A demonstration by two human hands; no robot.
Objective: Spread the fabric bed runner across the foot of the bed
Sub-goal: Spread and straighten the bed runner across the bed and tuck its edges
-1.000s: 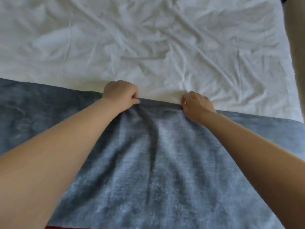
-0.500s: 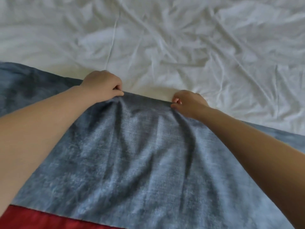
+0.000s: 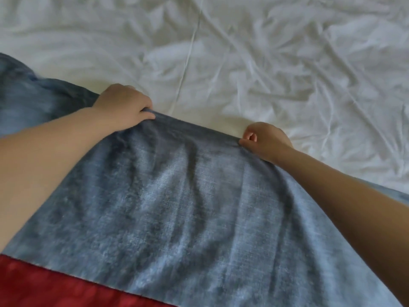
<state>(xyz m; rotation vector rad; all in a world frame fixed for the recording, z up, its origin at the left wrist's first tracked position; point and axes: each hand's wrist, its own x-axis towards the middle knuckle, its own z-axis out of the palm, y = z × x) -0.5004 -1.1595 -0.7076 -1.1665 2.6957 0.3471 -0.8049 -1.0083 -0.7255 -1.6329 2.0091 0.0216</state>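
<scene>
Bed runner (image 3: pixel 188 207), grey-blue, fills the lower half of the head view over the white sheet (image 3: pixel 276 63). Its long axis slants from the left edge of the frame down to the right edge, with a red cloth (image 3: pixel 44 284) at lower left. The left hand (image 3: pixel 124 107) at centre left and the right hand (image 3: pixel 267 140) at centre right each pinch its far hem with curled fingers. Slack bunches at upper left, so the left hand looks nearer to draw it out.
</scene>
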